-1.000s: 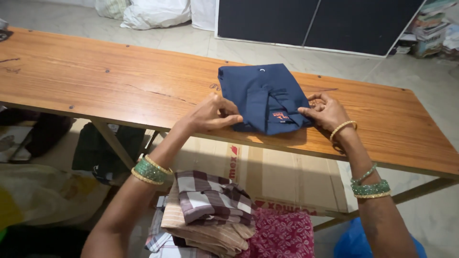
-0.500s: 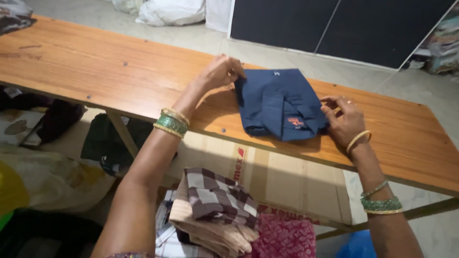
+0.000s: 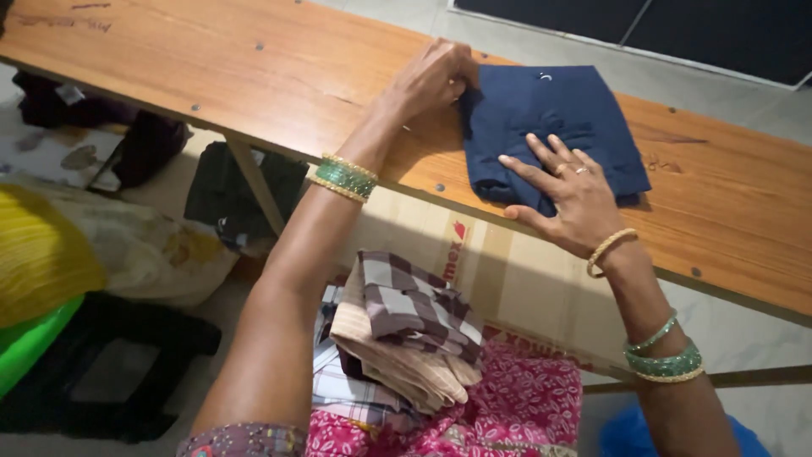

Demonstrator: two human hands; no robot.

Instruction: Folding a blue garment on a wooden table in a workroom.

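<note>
Head view looks down on a long wooden table (image 3: 211,76) with a folded navy garment (image 3: 554,118) lying near its near edge, toward the right end of what shows. The left hand (image 3: 431,76) rests at the garment's left edge, its fingers curled in and bunched against the cloth; whether they pinch a fold or only press on it cannot be told, since the fingertips are hidden under the knuckles. The right hand (image 3: 571,195) lies flat, palm down, on the garment's near right part, fingers (image 3: 529,169) spread wide and pointing left across the fabric, the heel of the hand reaching over the near edge of the table. A ring shows on one finger. So the garment lies beneath the right fingers and just beside the left ones, between the two hands.

Green and gold bangles (image 3: 342,178) circle the left wrist; a thin gold bangle and more green ones (image 3: 664,360) sit on the right forearm. Below the near edge of the table, in the person's lap, lies a stack of folded clothes (image 3: 406,334), a brown-and-white checked piece on top, over a pink patterned cloth (image 3: 533,398). A cardboard box (image 3: 507,271) stands under the table. To the left on the floor lie a yellow bundle (image 3: 42,262) and dark cloths (image 3: 241,190).
</note>
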